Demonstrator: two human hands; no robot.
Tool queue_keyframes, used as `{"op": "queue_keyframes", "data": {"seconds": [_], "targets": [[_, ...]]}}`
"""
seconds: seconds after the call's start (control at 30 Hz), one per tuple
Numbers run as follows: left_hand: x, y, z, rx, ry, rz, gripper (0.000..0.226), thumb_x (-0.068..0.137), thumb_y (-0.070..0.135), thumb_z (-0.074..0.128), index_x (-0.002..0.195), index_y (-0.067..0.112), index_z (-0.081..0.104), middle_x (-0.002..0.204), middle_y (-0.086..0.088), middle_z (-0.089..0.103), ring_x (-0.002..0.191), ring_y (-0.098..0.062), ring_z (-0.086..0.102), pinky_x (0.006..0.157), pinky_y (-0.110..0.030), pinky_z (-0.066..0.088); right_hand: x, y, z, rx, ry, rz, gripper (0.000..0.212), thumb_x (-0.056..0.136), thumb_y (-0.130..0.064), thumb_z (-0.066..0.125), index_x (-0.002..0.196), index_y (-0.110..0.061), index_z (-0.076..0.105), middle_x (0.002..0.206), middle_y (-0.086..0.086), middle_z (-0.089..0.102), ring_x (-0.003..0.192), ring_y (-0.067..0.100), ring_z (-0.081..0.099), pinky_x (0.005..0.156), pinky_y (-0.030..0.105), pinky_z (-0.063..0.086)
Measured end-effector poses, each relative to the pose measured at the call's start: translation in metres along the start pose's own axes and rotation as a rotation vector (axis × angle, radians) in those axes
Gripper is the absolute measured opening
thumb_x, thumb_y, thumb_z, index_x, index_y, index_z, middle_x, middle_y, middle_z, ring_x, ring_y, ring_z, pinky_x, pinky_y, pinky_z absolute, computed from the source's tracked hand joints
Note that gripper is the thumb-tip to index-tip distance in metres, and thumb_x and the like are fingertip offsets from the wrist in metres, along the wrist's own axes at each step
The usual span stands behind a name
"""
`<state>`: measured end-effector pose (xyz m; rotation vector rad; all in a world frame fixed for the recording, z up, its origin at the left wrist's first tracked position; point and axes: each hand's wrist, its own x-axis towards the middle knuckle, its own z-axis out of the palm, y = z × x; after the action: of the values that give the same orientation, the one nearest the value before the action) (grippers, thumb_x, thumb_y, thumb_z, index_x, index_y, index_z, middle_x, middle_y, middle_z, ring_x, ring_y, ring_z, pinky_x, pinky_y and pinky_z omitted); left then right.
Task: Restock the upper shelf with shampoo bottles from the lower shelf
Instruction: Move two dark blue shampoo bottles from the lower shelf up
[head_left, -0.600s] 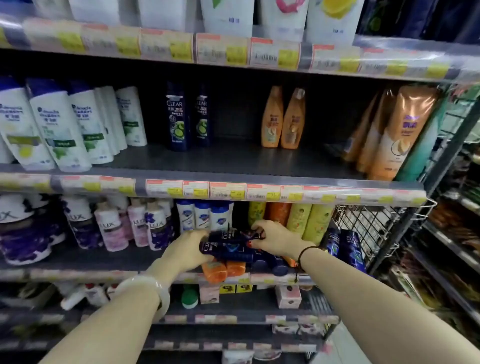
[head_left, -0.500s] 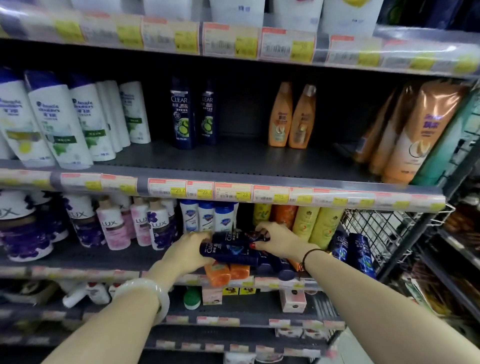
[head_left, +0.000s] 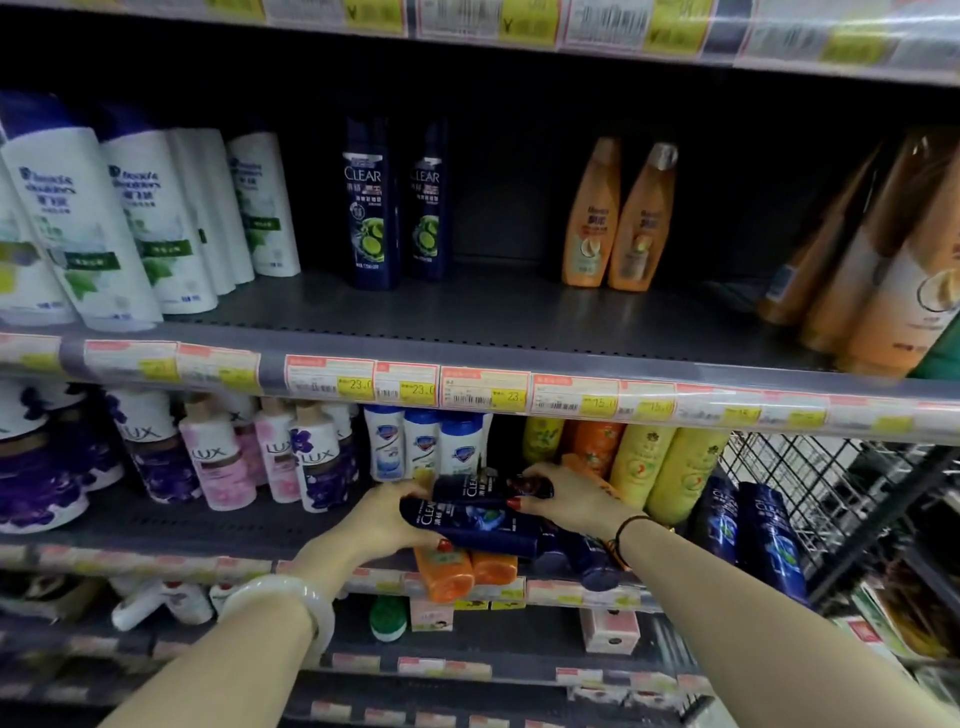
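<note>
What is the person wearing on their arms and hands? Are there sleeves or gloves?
No sleeves or gloves: both forearms are bare. The left hand has a thick, smooth, whitish bangle around its wrist. The right hand has a thin dark cord bracelet with a bit of orange at the wrist, and red polish on the nails of its fingers.

To your right you have a wire mesh rack — on the bottom tier below, a green cap and small pink boxes.
</note>
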<state>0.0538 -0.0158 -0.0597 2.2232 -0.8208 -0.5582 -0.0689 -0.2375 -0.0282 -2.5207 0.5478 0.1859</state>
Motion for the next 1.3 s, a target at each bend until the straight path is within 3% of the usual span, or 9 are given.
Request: {"op": "queue_keyframes", "data": {"seconds": [0.1,0.2,0.33,0.43,0.5,0.63,0.93,1.1,1.3], "targets": [[0.004,-0.004,0.0,-0.089,-0.016,-0.042,0.06,0.059,0.026,0.085,0.113,0.017,0.062,0.114,0.003,0.062,0.109,-0.012,0.056,0.096,-0.027,0.041,0.006,0.002,0.002,0.022,0.0,0.027,0.057,0.086,-0.041,0.06,0.136,-0.018,0.046,0.136,0.006,0.053,0.113,0.018,0.055,0.079,0.019,0.04],[0.005,-0.005,-0.001,-0.192,-0.017,-0.069,0.048,0.059,0.02,0.086,0.101,0.022,0.063,0.106,0.006,0.061,0.104,-0.01,0.055,0.09,-0.024,0.041,0.01,0.003,0.005,0.023,0.01,0.036,0.055,0.086,-0.042,0.06,0.134,-0.019,0.048,0.132,0.007,0.051,0.098,0.011,0.048,0.065,0.014,0.035],[0.001,-0.004,-0.003,-0.345,-0.016,-0.114,0.034,0.062,0.01,0.084,0.081,0.029,0.064,0.091,0.014,0.063,0.083,0.002,0.059,0.064,-0.012,0.048,0.016,0.005,0.008,0.066,0.003,0.073,0.058,0.085,-0.039,0.062,0.136,-0.016,0.046,0.136,0.007,0.05,0.116,0.02,0.052,0.082,0.02,0.038],[-0.002,-0.002,-0.003,-0.44,-0.051,-0.163,0.03,0.064,0.007,0.083,0.085,0.021,0.065,0.094,0.007,0.062,0.082,-0.007,0.063,0.055,-0.016,0.053,0.017,0.005,0.01,0.132,-0.01,0.088,0.059,0.082,-0.036,0.067,0.134,-0.013,0.048,0.128,0.005,0.055,0.101,0.014,0.052,0.071,0.017,0.04],[-0.004,0.002,-0.003,-0.506,-0.07,-0.194,0.034,0.064,0.003,0.082,0.091,0.014,0.064,0.099,0.003,0.059,0.088,-0.016,0.064,0.057,-0.022,0.057,0.019,0.005,0.012,0.176,-0.008,0.096,0.058,0.08,-0.032,0.07,0.131,-0.012,0.05,0.115,-0.001,0.053,0.095,0.01,0.049,0.063,0.013,0.038],[-0.005,0.008,-0.005,-0.637,-0.097,-0.228,0.046,0.063,-0.008,0.078,0.103,0.006,0.059,0.108,-0.002,0.052,0.101,-0.029,0.061,0.067,-0.036,0.061,0.02,0.004,0.011,0.168,0.001,0.125,0.064,0.076,-0.032,0.074,0.132,-0.014,0.048,0.123,0.003,0.047,0.1,0.011,0.043,0.082,0.02,0.036],[-0.008,0.009,-0.004,-0.816,-0.136,-0.227,0.046,0.067,-0.017,0.07,0.104,0.006,0.057,0.112,-0.012,0.053,0.103,-0.032,0.059,0.076,-0.046,0.059,0.015,0.0,0.01,0.18,0.014,0.127,0.066,0.075,-0.027,0.075,0.133,-0.011,0.049,0.127,0.007,0.056,0.11,0.019,0.053,0.087,0.024,0.042],[-0.011,0.014,-0.007,-0.841,-0.12,-0.21,0.043,0.069,-0.018,0.067,0.1,0.011,0.059,0.118,-0.017,0.054,0.106,-0.034,0.059,0.071,-0.042,0.061,0.004,-0.004,0.006,0.166,0.064,0.082,0.059,0.073,-0.032,0.077,0.125,-0.013,0.056,0.106,-0.002,0.056,0.088,0.009,0.05,0.059,0.012,0.036],[-0.019,0.024,-0.014,-0.779,-0.109,-0.193,0.044,0.07,-0.017,0.066,0.1,0.014,0.06,0.117,-0.015,0.053,0.105,-0.033,0.059,0.073,-0.043,0.06,-0.009,-0.01,0.008,0.294,0.101,0.067,0.052,0.074,-0.02,0.077,0.12,-0.006,0.057,0.096,-0.002,0.057,0.079,0.004,0.052,0.057,0.009,0.036]]}}
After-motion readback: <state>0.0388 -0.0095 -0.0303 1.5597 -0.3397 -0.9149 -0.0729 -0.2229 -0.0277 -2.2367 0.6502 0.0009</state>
